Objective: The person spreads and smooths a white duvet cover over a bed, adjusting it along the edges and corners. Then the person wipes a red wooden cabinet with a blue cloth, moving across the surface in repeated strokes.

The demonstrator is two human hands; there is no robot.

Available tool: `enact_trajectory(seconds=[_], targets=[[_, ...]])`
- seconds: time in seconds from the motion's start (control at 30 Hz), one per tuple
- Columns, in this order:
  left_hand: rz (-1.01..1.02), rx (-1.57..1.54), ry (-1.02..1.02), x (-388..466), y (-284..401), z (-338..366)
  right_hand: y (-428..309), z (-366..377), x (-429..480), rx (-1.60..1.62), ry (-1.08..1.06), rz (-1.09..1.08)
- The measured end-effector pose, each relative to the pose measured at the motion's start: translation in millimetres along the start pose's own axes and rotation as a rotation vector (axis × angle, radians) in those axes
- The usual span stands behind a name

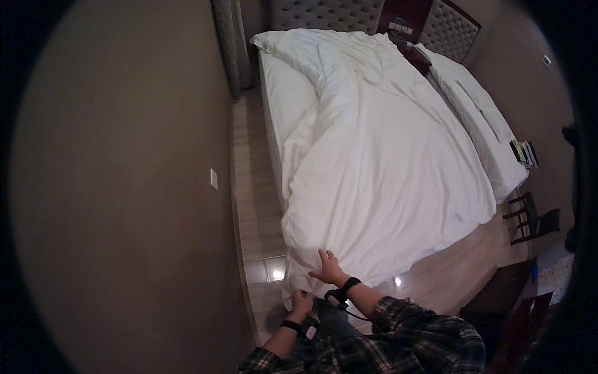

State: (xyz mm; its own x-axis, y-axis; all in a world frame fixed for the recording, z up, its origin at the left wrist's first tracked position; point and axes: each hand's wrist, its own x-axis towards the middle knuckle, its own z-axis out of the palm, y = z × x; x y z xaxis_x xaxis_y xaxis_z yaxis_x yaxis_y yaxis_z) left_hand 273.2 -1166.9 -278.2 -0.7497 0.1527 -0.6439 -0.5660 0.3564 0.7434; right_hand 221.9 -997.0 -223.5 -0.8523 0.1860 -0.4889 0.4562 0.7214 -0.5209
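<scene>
A wrinkled white duvet [397, 140] covers most of the bed in front of me, and its foot end hangs over the edge. At its near left corner my left hand [302, 301] is closed on the fabric. My right hand [331, 269] lies a little farther up on the duvet, fingers spread, palm toward the cloth. Along the far left side a strip of the mattress with its white sheet [287, 89] shows beside the bunched duvet.
A brown wall [131, 187] with a wall plate [213, 179] runs close on my left. Right of the duvet are a second bed [481, 117] with folded items [524, 154] at its end, a dark chair [532, 217] and a dark desk [495, 285]. Tufted headboards [327, 16] stand behind.
</scene>
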Motion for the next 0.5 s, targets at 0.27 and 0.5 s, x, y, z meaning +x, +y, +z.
enact_trajectory(seconds=[0.27,0.5], targets=[[-0.017,-0.079,-0.184,60,19,-54,-19,20,13,-0.226,0.013,0.242],[-0.083,-0.066,-0.296,128,142,-79,-65,-43,110,0.069,0.531,0.143]])
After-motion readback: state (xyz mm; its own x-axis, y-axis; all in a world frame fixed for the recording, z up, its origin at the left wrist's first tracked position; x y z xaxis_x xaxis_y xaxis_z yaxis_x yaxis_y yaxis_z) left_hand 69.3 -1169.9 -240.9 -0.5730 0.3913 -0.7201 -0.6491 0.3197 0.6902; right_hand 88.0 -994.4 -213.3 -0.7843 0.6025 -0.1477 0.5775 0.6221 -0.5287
